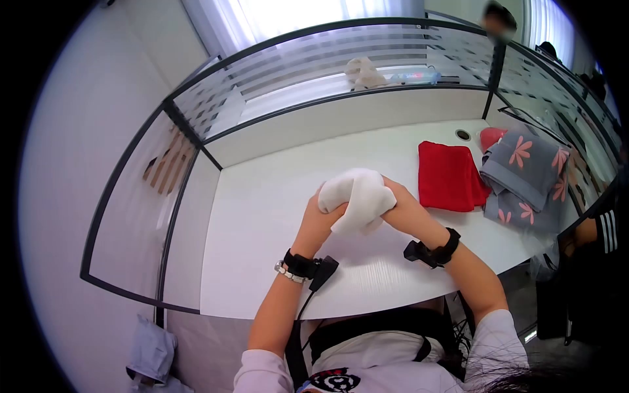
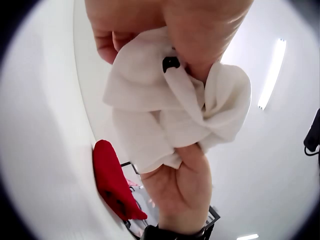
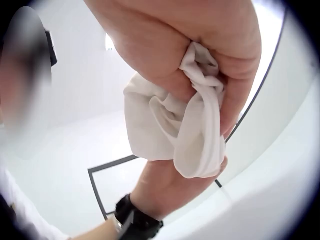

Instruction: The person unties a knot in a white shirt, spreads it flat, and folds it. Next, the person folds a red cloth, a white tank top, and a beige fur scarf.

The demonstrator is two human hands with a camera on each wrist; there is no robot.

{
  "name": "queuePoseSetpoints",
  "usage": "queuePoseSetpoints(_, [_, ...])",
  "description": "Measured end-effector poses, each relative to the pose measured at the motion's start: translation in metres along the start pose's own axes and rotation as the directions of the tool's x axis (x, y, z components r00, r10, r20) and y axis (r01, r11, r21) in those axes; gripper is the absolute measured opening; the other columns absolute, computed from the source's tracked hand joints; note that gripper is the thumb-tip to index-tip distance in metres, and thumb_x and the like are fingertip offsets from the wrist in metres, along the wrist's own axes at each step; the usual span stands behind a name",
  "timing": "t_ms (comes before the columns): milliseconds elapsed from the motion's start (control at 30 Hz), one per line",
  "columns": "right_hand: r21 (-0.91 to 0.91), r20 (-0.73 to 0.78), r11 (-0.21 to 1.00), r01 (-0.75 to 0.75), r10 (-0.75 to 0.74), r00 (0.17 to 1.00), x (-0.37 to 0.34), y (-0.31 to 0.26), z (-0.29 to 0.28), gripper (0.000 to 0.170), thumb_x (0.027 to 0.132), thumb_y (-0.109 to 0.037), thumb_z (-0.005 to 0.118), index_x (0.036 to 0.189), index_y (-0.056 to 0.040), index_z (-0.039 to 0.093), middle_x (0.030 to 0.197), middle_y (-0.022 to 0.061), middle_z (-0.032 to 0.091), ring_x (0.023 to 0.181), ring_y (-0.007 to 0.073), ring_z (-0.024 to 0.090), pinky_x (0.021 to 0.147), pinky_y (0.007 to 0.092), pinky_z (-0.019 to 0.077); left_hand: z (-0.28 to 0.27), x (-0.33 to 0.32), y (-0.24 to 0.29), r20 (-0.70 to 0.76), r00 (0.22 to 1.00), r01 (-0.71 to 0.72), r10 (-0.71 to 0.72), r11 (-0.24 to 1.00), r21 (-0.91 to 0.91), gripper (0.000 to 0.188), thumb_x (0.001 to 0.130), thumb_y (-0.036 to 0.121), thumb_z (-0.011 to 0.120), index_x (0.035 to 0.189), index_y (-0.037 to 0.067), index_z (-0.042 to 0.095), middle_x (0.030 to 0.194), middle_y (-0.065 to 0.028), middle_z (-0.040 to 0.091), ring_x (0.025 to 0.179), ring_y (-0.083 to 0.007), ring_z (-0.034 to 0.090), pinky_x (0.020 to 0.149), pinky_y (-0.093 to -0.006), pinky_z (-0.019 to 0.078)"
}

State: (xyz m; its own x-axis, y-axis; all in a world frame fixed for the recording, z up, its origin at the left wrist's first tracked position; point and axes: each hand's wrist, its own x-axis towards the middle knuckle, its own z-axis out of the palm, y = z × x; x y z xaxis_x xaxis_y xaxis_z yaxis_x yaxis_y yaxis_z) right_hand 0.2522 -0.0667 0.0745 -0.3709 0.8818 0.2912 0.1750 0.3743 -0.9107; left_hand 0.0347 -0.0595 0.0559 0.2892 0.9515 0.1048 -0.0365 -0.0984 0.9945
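Note:
A bunched white cloth (image 1: 357,196) is held up above the white desk by both hands. The left hand (image 1: 319,219) grips its left side, and the right hand (image 1: 401,208) grips its right side. In the left wrist view the cloth (image 2: 145,90) hangs in loose folds between the hands, with a small black patch on it. The right wrist view shows a twisted part of the cloth (image 3: 200,115) pinched between the thumb and fingers of the right hand (image 3: 200,40). Some fingertips are hidden by the fabric.
A folded red cloth (image 1: 449,177) lies on the desk (image 1: 262,196) to the right, beside a folded grey cloth (image 1: 524,170) with pink flowers. A pink-red object (image 1: 491,137) shows behind the grey cloth. A framed glass partition (image 1: 282,72) borders the desk.

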Motion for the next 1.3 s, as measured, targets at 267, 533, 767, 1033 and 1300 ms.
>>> queuePoseSetpoints(267, [0.504,0.380,0.724,-0.471,0.304,0.874,-0.011,0.004,0.011,0.055,0.092,-0.011,0.067,0.144,-0.0063,0.049,0.135,0.0108,0.057,0.123,0.0220,0.057,0.104,0.0418,0.0487,0.009,0.003,0.004,0.096,0.989,-0.122,0.113,0.988,0.099,0.096,0.072,0.016,0.086,0.151,0.012,0.031,0.150,-0.0140,0.045,0.134,-0.0268,0.051,0.109,-0.0411,0.0473])
queuePoseSetpoints(533, [0.630,0.488,0.530,-0.567,0.297,0.821,-0.009,0.013,0.022,0.047,0.094,-0.013,0.067,0.139,-0.0079,0.053,0.129,0.0094,0.060,0.119,0.0210,0.062,0.105,0.0395,0.0520,0.006,0.001,0.000,-0.001,0.988,-0.149,0.152,0.967,0.205,0.066,0.078,0.013,0.083,0.135,0.010,0.048,0.126,-0.0081,0.059,0.115,-0.0190,0.060,0.096,-0.0349,0.0520])
queuePoseSetpoints(767, [0.874,0.427,0.173,-0.454,0.171,0.888,-0.006,0.011,0.015,0.058,0.098,-0.026,0.065,0.146,-0.0070,0.038,0.140,0.0155,0.046,0.131,0.0323,0.052,0.112,0.0506,0.0459,0.004,0.002,0.011,0.094,0.966,-0.257,0.242,0.940,0.224,0.054,0.084,-0.003,0.068,0.135,0.012,0.055,0.151,-0.0097,0.045,0.133,-0.0275,0.051,0.105,-0.0366,0.0484])
queuePoseSetpoints(1033, [0.887,0.242,0.334,-0.319,0.251,0.937,-0.002,0.023,0.013,0.059,0.097,-0.025,0.069,0.145,-0.0081,0.040,0.137,0.0089,0.051,0.130,0.0232,0.052,0.111,0.0413,0.0439,-0.005,0.002,0.000,0.283,0.955,-0.061,0.092,0.991,-0.117,0.050,0.090,0.025,0.055,0.137,0.006,0.056,0.164,-0.0093,0.028,0.142,-0.0257,0.041,0.112,-0.0430,0.0408])
queuePoseSetpoints(1300, [0.743,0.217,0.597,-0.303,0.213,0.953,0.000,0.026,0.011,0.049,0.095,-0.024,0.073,0.136,-0.0035,0.055,0.128,0.0043,0.061,0.120,0.0167,0.058,0.105,0.0351,0.0449,0.000,-0.002,0.002,0.138,0.989,0.052,-0.049,0.999,-0.018,0.077,0.094,0.036,0.072,0.154,0.007,0.035,0.144,-0.0110,0.051,0.130,-0.0218,0.052,0.108,-0.0371,0.0446])
